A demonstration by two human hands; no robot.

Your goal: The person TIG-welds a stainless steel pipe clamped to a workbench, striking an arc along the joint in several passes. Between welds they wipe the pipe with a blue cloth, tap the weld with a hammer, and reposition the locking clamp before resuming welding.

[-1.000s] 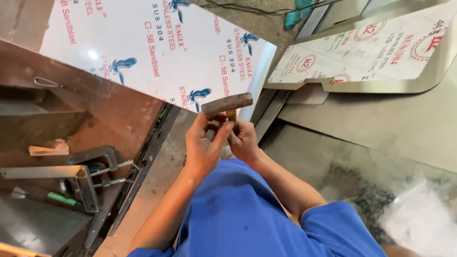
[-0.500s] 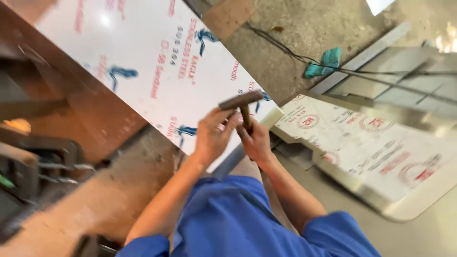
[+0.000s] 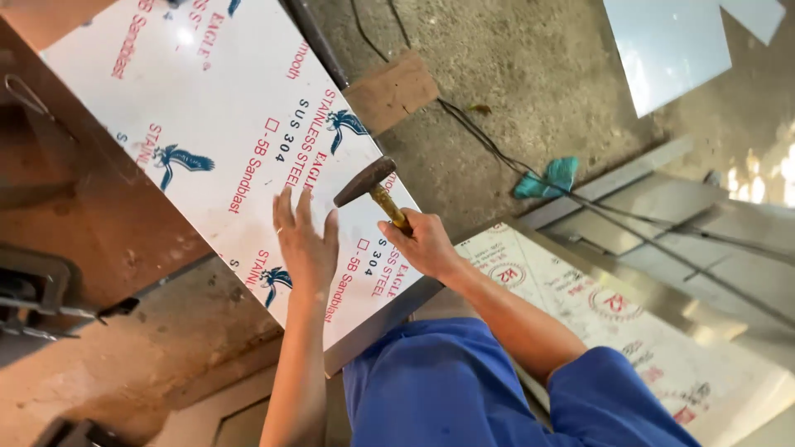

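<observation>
My right hand (image 3: 425, 242) grips the wooden handle of a hammer (image 3: 368, 183) with a dark rusty head, held up just above the near corner of a large white metal sheet (image 3: 207, 108) covered in printed protective film. My left hand (image 3: 305, 244) lies flat on that sheet, fingers spread and pointing away from me, just left of the hammer head. Blue sleeves and blue trousers fill the bottom of the view.
A second film-covered metal piece (image 3: 580, 298) lies to the right. Behind it are a bare steel panel (image 3: 687, 223), black cables (image 3: 489, 141) and a teal rag (image 3: 546, 176) on the concrete floor. A brown board (image 3: 391, 89) lies by the sheet's far edge. A rusty workbench with a clamp (image 3: 50, 298) is at left.
My left hand has let go of the hammer and now lies flat on the sheet. The right hand alone holds the hammer. The view has swung towards the floor on the right.
</observation>
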